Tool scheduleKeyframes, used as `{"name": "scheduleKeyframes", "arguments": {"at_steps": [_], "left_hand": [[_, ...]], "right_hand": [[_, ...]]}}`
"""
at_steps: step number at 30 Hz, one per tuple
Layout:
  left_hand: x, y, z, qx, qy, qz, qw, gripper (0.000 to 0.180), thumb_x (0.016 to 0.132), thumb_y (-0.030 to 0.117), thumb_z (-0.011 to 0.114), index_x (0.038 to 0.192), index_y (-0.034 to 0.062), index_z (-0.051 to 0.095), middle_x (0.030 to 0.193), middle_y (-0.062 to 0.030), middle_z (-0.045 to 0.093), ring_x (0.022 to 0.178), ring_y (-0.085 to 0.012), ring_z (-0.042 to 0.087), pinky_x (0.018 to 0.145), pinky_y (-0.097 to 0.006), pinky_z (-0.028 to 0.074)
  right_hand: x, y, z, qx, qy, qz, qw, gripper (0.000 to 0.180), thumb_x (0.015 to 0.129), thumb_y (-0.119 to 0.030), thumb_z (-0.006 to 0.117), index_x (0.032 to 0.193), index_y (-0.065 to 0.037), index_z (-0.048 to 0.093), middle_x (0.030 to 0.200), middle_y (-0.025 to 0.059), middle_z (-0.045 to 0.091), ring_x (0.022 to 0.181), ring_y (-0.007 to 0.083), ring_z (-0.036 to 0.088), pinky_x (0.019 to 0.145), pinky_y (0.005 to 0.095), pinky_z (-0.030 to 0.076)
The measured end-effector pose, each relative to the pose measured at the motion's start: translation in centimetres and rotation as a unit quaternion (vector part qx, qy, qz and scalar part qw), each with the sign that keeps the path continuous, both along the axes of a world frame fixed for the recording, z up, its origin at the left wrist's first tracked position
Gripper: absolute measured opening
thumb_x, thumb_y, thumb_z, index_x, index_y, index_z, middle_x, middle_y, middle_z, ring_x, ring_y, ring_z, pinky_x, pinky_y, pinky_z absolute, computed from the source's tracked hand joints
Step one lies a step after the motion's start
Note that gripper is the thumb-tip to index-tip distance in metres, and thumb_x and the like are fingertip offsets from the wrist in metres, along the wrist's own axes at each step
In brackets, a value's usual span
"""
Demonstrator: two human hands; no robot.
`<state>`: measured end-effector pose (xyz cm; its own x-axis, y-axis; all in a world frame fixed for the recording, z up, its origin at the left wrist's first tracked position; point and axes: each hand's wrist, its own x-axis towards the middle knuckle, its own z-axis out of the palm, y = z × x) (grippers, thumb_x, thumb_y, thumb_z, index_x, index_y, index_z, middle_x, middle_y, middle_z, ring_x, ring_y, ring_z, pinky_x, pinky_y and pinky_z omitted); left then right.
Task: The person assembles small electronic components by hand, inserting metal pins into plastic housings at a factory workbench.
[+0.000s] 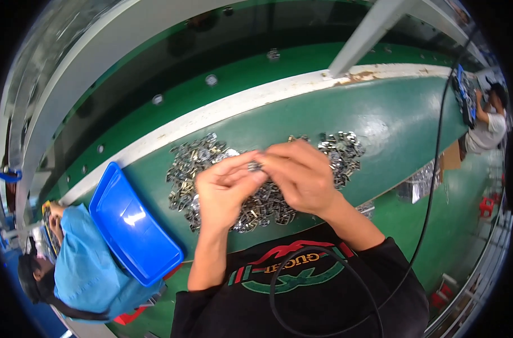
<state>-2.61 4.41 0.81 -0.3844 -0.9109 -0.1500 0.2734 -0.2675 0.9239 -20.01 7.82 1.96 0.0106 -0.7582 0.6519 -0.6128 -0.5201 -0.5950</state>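
Note:
My left hand [225, 188] and my right hand [301, 172] meet over a green bench [391, 124], fingertips pinched together on one small shiny metal part [254, 165]. Under and around both hands lies a wide pile of small silver metal parts [197, 160], spreading from the left to the far right of my hands. The palms hide the middle of the pile.
An empty blue plastic tray [130, 225] lies at the left on the bench edge. A person in a light blue top [79, 270] works at the lower left, another person [487, 127] at the far right. A black cable [434, 169] hangs down the right side. A white strip [256, 98] borders the bench's far side.

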Motion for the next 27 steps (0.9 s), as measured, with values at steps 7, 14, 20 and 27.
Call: {"name": "scheduleKeyframes", "arguments": {"at_steps": [7,14,20,27], "left_hand": [[0.3,-9.9,-0.1,-0.172,-0.248,0.04,0.952,0.021,0.085,-0.005,0.064,0.105,-0.0052,0.07,0.09,-0.0113,0.068,0.084,-0.0182,0.07,0.077,-0.029,0.056],[-0.3,-23.0,-6.7,-0.201,-0.452,0.118,0.861,0.024,0.08,0.017,0.076,0.098,0.001,0.075,0.089,-0.0137,0.075,0.077,-0.0181,0.071,0.074,-0.03,0.053],[-1.7,-22.7,-7.1,-0.383,-0.538,0.133,0.74,0.027,0.082,0.019,0.073,0.106,0.0054,0.074,0.109,-0.0155,0.067,0.099,-0.0291,0.065,0.085,-0.036,0.051],[-6.2,-21.5,-4.9,-0.564,-0.546,-0.062,0.616,0.029,0.079,0.011,0.071,0.108,0.0076,0.072,0.108,-0.0115,0.065,0.103,-0.0327,0.06,0.09,-0.04,0.051]], "right_hand": [[-8.6,0.8,-2.0,0.177,0.143,-0.242,0.943,0.011,0.084,-0.008,0.069,0.093,-0.003,0.07,0.08,0.0109,0.061,0.075,0.0308,0.058,0.068,0.041,0.048],[-9.6,1.3,-2.9,0.277,0.189,-0.251,0.908,0.011,0.075,-0.012,0.076,0.078,-0.004,0.068,0.082,0.009,0.06,0.079,0.0323,0.055,0.075,0.0423,0.047],[-10.8,3.5,-3.2,0.217,-0.087,-0.207,0.95,0.009,0.081,-0.005,0.07,0.079,-0.002,0.061,0.097,0.012,0.063,0.087,0.0251,0.064,0.072,0.0356,0.051],[-10.1,3.6,-3.8,0.17,-0.637,0.108,0.744,0.008,0.086,0.007,0.065,0.087,0.0,0.06,0.1,0.0158,0.066,0.081,0.0235,0.067,0.064,0.0294,0.052]]}}
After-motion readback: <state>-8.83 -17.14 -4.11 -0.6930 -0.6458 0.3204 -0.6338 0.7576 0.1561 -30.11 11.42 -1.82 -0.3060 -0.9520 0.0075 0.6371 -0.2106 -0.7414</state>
